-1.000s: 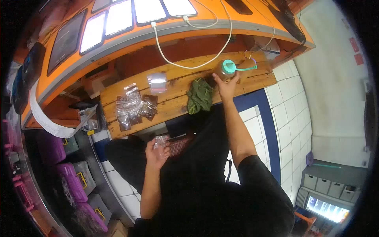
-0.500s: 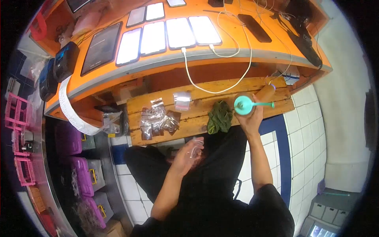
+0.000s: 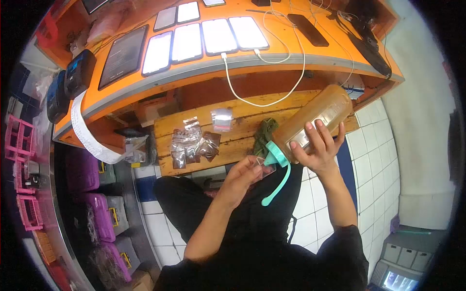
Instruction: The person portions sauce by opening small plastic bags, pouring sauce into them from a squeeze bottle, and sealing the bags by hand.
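Note:
My right hand (image 3: 318, 145) holds a clear squeeze bottle (image 3: 323, 109) of brown contents, tilted with its teal cap (image 3: 275, 154) pointing down and left. My left hand (image 3: 242, 177) pinches a small clear plastic bag (image 3: 268, 170), and the nozzle tip is at the bag's mouth. On the wooden bench (image 3: 242, 148) several small bags of dark brown contents (image 3: 193, 143) lie in a group. A stack of small flat bags (image 3: 222, 120) lies behind them. Partly hidden behind the bottle is a green cloth (image 3: 262, 138).
An orange counter (image 3: 276, 39) above the bench bears several lit phones (image 3: 187, 42), a tablet (image 3: 124, 57) and white cables (image 3: 264, 104). A curled paper strip (image 3: 85, 131) hangs at the left. Purple bins (image 3: 99, 216) stand at the lower left.
The bottle, upright before, is now tipped down and left, its cap at the bag. My left hand has moved up and right with the bag. The teal strap now hangs down.

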`<move>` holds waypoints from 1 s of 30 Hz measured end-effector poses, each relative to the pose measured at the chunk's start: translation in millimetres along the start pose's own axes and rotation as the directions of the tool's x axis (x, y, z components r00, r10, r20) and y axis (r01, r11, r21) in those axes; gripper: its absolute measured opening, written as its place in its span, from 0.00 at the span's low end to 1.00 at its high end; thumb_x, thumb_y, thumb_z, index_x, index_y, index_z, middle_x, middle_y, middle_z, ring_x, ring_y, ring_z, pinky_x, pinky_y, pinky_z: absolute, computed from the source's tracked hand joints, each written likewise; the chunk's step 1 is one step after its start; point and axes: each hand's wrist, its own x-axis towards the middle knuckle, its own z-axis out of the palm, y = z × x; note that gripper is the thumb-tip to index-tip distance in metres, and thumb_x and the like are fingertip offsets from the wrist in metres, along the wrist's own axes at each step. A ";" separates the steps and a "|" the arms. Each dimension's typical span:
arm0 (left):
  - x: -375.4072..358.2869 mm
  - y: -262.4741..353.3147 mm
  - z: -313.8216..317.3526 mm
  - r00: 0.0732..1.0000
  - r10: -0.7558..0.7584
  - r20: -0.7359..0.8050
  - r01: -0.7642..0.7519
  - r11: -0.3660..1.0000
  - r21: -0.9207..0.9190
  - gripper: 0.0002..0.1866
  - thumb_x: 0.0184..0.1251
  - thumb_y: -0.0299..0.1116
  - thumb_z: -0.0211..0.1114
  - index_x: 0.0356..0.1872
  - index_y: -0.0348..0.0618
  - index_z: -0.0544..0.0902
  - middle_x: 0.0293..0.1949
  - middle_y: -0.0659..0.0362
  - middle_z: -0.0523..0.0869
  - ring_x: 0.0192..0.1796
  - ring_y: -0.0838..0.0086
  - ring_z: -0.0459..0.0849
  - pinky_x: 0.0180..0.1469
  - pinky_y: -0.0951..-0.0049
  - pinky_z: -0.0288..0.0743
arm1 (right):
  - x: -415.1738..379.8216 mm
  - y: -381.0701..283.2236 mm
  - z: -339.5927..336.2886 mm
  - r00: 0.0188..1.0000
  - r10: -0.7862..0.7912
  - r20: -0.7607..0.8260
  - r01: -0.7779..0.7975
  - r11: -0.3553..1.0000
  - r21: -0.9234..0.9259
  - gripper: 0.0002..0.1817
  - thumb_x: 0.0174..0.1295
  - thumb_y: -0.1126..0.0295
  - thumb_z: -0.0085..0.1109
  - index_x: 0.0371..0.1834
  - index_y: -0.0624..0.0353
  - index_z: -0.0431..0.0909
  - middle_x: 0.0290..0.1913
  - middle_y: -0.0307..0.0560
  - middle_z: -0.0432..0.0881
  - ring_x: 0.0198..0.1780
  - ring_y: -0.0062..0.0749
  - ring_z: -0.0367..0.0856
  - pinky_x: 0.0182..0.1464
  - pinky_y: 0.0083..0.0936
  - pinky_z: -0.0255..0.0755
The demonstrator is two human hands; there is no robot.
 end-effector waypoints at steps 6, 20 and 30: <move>0.2 0.9 -3.2 0.997 -0.044 0.060 0.049 0.994 -0.097 0.16 0.76 0.42 0.53 0.51 0.39 0.77 0.45 0.58 0.84 0.44 0.78 0.76 0.48 0.77 0.69 | 23.8 6.9 -23.2 0.987 -0.159 -0.035 0.155 0.983 -0.098 0.27 0.55 0.40 0.66 0.57 0.13 0.65 0.63 0.27 0.73 0.68 0.29 0.68 0.76 0.60 0.38; 5.0 -3.9 -3.0 0.960 -0.037 0.278 0.142 0.918 -0.371 0.23 0.76 0.44 0.50 0.55 0.32 0.77 0.47 0.51 0.83 0.48 0.69 0.80 0.54 0.68 0.73 | 46.8 19.7 -41.8 0.960 -0.280 0.019 0.278 0.940 -0.197 0.24 0.57 0.38 0.63 0.56 0.10 0.66 0.61 0.21 0.75 0.68 0.26 0.69 0.78 0.59 0.31; 13.9 -11.2 -1.0 0.926 0.002 0.376 0.165 0.897 -0.410 0.23 0.75 0.45 0.51 0.54 0.31 0.76 0.46 0.51 0.83 0.48 0.68 0.80 0.53 0.68 0.72 | 48.6 25.3 -45.0 0.942 -0.336 0.009 0.327 0.910 -0.255 0.30 0.53 0.37 0.65 0.58 0.11 0.64 0.60 0.23 0.76 0.68 0.27 0.69 0.78 0.61 0.30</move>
